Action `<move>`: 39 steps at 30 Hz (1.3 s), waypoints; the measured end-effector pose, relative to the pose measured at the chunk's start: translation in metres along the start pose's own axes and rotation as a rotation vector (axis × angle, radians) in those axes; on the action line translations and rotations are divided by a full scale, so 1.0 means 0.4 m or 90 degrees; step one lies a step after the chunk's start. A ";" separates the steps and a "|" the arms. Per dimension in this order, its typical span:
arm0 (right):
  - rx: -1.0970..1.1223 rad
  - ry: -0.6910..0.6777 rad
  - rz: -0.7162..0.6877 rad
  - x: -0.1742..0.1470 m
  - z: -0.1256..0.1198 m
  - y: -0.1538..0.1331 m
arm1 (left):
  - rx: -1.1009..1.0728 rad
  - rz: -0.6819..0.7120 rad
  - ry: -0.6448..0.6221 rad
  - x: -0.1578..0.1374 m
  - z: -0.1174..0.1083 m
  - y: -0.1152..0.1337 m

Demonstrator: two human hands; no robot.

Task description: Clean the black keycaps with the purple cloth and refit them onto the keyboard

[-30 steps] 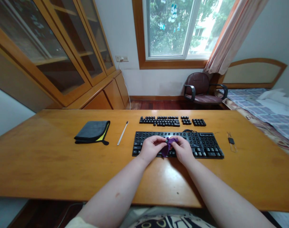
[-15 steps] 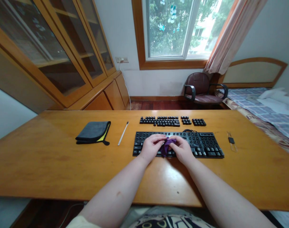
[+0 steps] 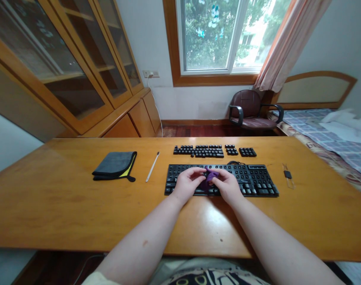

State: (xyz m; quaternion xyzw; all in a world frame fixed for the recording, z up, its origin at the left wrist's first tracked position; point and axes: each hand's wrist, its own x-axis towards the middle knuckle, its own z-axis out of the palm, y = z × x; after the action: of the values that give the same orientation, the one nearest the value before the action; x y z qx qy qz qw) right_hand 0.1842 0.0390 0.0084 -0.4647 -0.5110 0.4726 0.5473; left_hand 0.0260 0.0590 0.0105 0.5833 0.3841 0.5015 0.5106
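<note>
Over the middle of a black keyboard (image 3: 257, 174), both my hands work on a soft, crumpled purple piece (image 3: 210, 176); cloth or putty, I cannot tell. My left hand (image 3: 189, 183) pinches its left side between thumb and fingers. From the other side my right hand (image 3: 227, 185) holds it with bent fingers. Many of the keyboard's keycaps are off, while some remain along the front row and at the right end. Loose black keycaps (image 3: 208, 151) lie in grouped rows behind the keyboard. The hands hide part of the keyboard's left and middle.
Left of the keyboard lie a white-handled brush (image 3: 152, 168) and a folded grey towel (image 3: 113, 164) with black edging. A keycap puller (image 3: 287, 175) with wire loops rests at the right. The wooden table (image 3: 58, 206) carries everything. Beyond it stands an office chair (image 3: 248, 107).
The purple piece is bunched higher between my fingers, and its hanging end looks shorter. Both hands stay over the same part of the keyboard. The view has shifted slightly.
</note>
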 end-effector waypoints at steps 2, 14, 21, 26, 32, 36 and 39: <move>-0.046 -0.008 -0.027 -0.002 -0.001 0.002 | 0.006 0.009 0.003 -0.001 0.001 -0.003; -0.053 0.025 -0.052 -0.001 0.000 -0.001 | -0.018 -0.034 -0.008 -0.004 0.003 0.002; -0.022 0.041 -0.027 -0.009 0.003 -0.005 | -0.007 -0.039 -0.002 -0.005 0.004 0.008; -0.051 0.052 -0.013 -0.009 0.004 -0.012 | -0.014 -0.023 -0.012 -0.006 0.007 0.004; -0.064 0.045 -0.015 -0.009 0.007 -0.018 | -0.004 0.014 -0.009 -0.007 0.012 -0.007; -0.052 0.048 0.006 -0.009 0.007 -0.018 | 0.049 0.040 -0.009 -0.008 0.007 -0.004; -0.052 0.075 0.011 -0.006 0.004 -0.019 | 0.103 0.077 0.009 -0.006 -0.003 0.002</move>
State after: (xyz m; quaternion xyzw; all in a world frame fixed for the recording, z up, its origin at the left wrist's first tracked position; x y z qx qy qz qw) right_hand 0.1831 0.0356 0.0158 -0.5185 -0.4926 0.4278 0.5527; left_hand 0.0243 0.0565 0.0110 0.6412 0.3912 0.5028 0.4278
